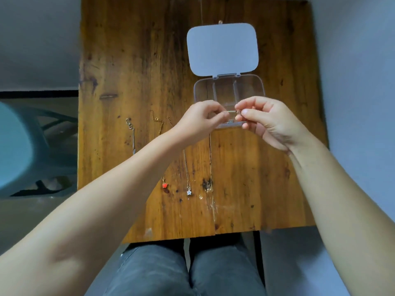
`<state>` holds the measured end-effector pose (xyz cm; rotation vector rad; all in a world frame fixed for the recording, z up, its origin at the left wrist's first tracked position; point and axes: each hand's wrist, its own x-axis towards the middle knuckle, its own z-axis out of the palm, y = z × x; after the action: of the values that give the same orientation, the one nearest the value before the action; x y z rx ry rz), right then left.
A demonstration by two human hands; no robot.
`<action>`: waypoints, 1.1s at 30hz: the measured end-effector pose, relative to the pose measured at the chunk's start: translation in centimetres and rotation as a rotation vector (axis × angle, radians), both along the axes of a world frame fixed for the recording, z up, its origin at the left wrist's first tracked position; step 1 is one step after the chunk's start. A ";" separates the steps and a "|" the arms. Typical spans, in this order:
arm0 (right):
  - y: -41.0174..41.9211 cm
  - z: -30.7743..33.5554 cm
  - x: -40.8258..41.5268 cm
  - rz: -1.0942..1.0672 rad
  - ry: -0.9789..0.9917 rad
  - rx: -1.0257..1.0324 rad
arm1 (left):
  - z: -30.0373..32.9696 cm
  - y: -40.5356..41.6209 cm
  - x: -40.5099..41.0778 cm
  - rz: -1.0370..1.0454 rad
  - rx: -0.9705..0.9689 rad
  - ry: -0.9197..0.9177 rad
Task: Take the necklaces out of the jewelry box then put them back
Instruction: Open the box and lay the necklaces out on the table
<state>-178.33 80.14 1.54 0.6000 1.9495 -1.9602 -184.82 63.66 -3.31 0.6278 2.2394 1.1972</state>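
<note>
A clear plastic jewelry box [248, 86] with several compartments stands open on the wooden table, its white lid [222, 48] folded back. Over the box's front edge my left hand [201, 120] and my right hand [267, 120] each pinch one end of a thin necklace [229, 112] stretched taut between them. Three other necklaces lie on the table to the left: a silver one [133, 135], one with a red pendant [164, 185], and one with a white flower pendant [189, 192]. My left forearm hides parts of their chains.
The wooden table [245, 178] has a seam running down its middle. A pale blue chair [19, 146] stands to the left of the table. My legs in grey jeans [183, 272] are below the table's near edge.
</note>
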 end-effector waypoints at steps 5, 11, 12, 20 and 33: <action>0.5 -2.8 6.3 -0.319 -0.108 -0.095 | 1.8 -1.3 -0.6 -0.116 0.006 -0.297; -4.5 -9.5 14.4 -0.345 -0.373 0.494 | -1.8 -0.5 1.0 -0.318 -0.248 -0.302; -5.7 -9.9 15.0 -0.334 -0.328 0.601 | -2.7 -0.3 1.3 -0.351 -0.292 -0.236; -9.8 -13.3 17.9 -0.037 -0.006 1.065 | -7.1 0.9 3.0 -0.504 -0.470 0.476; -2.2 -7.4 4.4 0.032 0.239 1.014 | -6.2 -1.3 2.1 -0.018 -0.286 0.493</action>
<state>-173.94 77.91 -5.83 0.5408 3.0272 -0.9167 -182.70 62.37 -9.49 0.8963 2.7344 0.7421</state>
